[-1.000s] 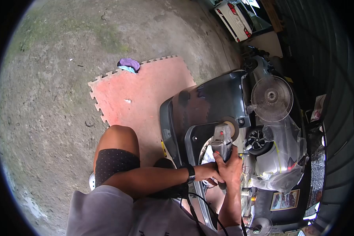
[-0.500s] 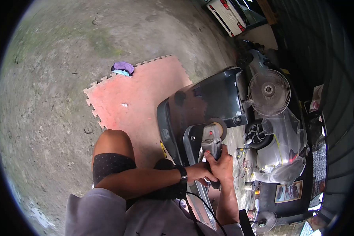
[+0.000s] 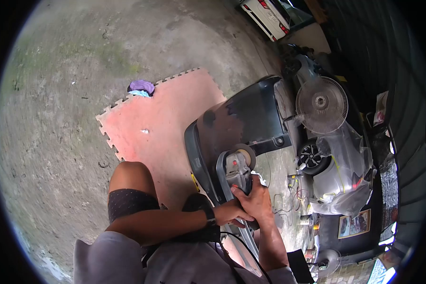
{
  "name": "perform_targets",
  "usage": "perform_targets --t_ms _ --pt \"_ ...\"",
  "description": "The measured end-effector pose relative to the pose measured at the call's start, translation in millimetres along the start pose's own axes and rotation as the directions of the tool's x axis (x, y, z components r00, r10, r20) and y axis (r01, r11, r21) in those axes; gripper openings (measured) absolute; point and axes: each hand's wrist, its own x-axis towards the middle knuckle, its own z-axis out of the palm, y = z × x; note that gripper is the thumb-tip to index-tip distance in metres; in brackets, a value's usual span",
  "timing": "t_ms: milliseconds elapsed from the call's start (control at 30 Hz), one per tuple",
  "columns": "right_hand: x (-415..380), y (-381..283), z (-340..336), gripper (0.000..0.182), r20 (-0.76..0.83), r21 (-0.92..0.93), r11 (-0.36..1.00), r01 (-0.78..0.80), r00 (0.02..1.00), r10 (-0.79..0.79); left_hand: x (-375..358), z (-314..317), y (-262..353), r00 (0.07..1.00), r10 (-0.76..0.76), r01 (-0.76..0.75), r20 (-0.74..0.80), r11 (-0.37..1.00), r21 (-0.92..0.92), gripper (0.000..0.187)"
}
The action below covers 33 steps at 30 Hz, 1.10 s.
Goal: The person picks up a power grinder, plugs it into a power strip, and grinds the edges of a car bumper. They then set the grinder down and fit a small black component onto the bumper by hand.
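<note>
- A purple cloth lay at the far edge of the pink foam mat on the concrete floor; both sat further left in view than 1 second before, a shift of the head camera rather than of the things.
- The left hand was curled around the rear of the sander; the right hand was wrapped over its body, both closed tight on it.
- The sander's pad had slid left along the dark bumper panel, off the right-hand spot and onto the edge by the inner trim; the work seemed to be advancing along that edge.
- A fan and a plastic-wrapped car stood to the right.
</note>
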Motion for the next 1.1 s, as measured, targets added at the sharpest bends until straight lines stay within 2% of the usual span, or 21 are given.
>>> perform_targets --t_ms 100,167,233,300,367,400,567,633,700,900,1100 --pt "-2.0 -6.7 -12.4 0.064 -0.013 -0.001 0.999 -0.032 0.999 0.032 -0.4 1.8 8.8 1.0 0.002 -0.002 0.003 0.997 0.078 0.055" --pt "-1.0 -4.6 -19.8 0.06 -0.119 0.105 0.994 0.039 0.992 -0.026 5.5 2.3 20.5 0.999 -0.007 0.0 0.031 0.972 0.233 0.052" --pt "0.9 -5.5 -23.4 0.056 -0.143 0.12 0.993 0.017 0.99 0.0 6.2 3.2 27.8 0.999 0.005 -0.014 0.032 0.962 0.272 0.049" --pt "2.5 -3.8 -21.6 0.056 -0.108 0.105 0.993 -0.055 0.992 0.066 17.8 -5.4 15.3 0.999 0.036 -0.042 0.037 0.977 0.209 0.045" --pt "2.1 0.9 -11.7 0.058 -0.086 0.019 1.0 -0.025 0.996 0.026 14.2 -9.1 1.9 0.999 0.016 -0.021 0.031 0.987 0.16 0.045" --pt "0.5 3.2 -6.5 0.059 -0.062 0.048 0.999 -0.025 0.998 0.028 11.3 -10.4 -2.6 1.0 -0.002 -0.001 0.022 0.995 0.103 0.046" --pt "-4.8 -1.6 -15.1 0.06 -0.027 0.093 0.992 -0.087 0.996 0.09 9.0 -7.6 -2.1 0.999 -0.03 0.032 -0.021 0.989 0.144 0.049" --pt "-3.1 -6.5 -23.5 0.06 -0.098 0.089 0.993 -0.077 0.992 0.086 14.2 -8.4 3.2 1.0 0.015 -0.017 0.017 0.99 0.142 0.049" --pt "-2.2 -6.2 -24.7 0.061 -0.101 0.094 0.992 -0.09 0.99 0.099 12.3 -4.7 8.9 1.0 0.007 -0.008 0.007 0.988 0.153 0.049" --pt "-0.5 -2.3 -9.4 0.062 -0.041 0.044 0.991 -0.129 0.991 0.131 -0.8 -1.8 10.0 0.999 -0.035 0.037 -0.027 0.996 0.085 0.05" --pt "0.2 -5.7 -22.6 0.063 -0.086 0.116 0.988 -0.098 0.99 0.108 0.0 1.2 20.0 1.0 -0.006 0.011 -0.027 0.98 0.197 0.053"
